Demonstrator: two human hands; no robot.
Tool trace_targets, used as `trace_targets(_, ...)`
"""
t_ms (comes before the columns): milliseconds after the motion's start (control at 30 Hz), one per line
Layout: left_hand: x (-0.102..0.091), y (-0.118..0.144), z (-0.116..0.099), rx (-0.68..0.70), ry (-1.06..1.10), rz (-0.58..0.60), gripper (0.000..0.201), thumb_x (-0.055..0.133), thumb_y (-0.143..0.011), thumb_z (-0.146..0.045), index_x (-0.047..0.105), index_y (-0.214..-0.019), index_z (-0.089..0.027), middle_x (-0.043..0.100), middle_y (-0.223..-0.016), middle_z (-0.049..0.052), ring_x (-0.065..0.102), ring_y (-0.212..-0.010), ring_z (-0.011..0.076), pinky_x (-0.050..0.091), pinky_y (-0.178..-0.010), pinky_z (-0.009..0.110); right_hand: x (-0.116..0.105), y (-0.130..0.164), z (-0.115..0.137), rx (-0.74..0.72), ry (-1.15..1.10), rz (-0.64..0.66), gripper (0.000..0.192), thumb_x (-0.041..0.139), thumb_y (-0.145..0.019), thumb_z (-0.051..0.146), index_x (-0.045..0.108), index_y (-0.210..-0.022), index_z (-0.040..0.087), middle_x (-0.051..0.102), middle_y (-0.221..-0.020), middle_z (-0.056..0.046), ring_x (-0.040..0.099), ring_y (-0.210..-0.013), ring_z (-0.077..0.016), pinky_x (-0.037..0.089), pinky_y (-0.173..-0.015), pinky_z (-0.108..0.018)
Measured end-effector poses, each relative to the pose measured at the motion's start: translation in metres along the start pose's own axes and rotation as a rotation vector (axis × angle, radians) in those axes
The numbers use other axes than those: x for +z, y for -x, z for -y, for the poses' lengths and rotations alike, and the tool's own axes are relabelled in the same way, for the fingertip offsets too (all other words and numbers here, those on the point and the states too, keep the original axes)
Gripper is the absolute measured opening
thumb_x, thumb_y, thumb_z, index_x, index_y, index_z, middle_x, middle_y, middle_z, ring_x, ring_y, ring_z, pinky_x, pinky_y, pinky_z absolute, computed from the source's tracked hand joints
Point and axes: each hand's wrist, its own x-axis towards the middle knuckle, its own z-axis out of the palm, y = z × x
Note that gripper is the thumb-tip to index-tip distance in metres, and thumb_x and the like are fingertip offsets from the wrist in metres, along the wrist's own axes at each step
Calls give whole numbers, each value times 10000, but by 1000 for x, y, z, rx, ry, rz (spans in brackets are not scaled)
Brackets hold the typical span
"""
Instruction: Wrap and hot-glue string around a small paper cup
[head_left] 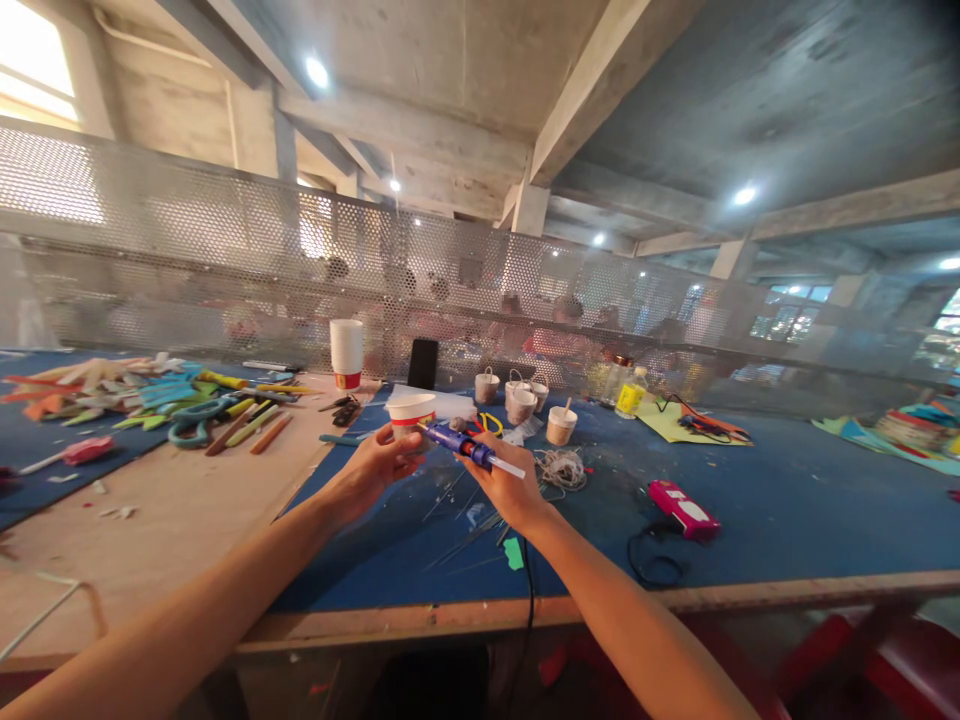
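Observation:
In my left hand [379, 470] is a white paper cup [410, 408] with a red band, held upright by its lower part. My right hand [510, 480] grips a blue hot glue gun [457, 438], a clear glue stick poking out of its back end. The gun's nozzle points left and meets the cup's side or sits very close to it; I cannot tell which. Past my right hand lie a bundle of twine [561, 470] and a small cup with a stick in it [561, 425]. Yellow-handled scissors [489, 424] are partly hidden behind the gun.
A stack of paper cups [346, 352] stands behind, near a dark phone [424, 363]. Several small cups with looped handles [520, 404] stand beyond. Right are a yellow-labelled bottle [631, 394] and a pink device [684, 510]. Left are teal scissors [199, 420] and coloured strips. A perforated metal screen [270, 290] borders the table.

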Motion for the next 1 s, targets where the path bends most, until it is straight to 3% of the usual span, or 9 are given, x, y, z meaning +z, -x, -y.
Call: trace_targets(1000, -1, 1, -2, -31, 51, 11, 432, 890, -699, -242, 707, -1085, -177, 798, -971, 69, 742, -666, 136, 600, -613, 199, -3, 0, 0, 2, 12, -20, 140, 585, -986, 340, 599, -955, 204, 730, -767, -27, 713, -713, -199, 421, -590, -256)
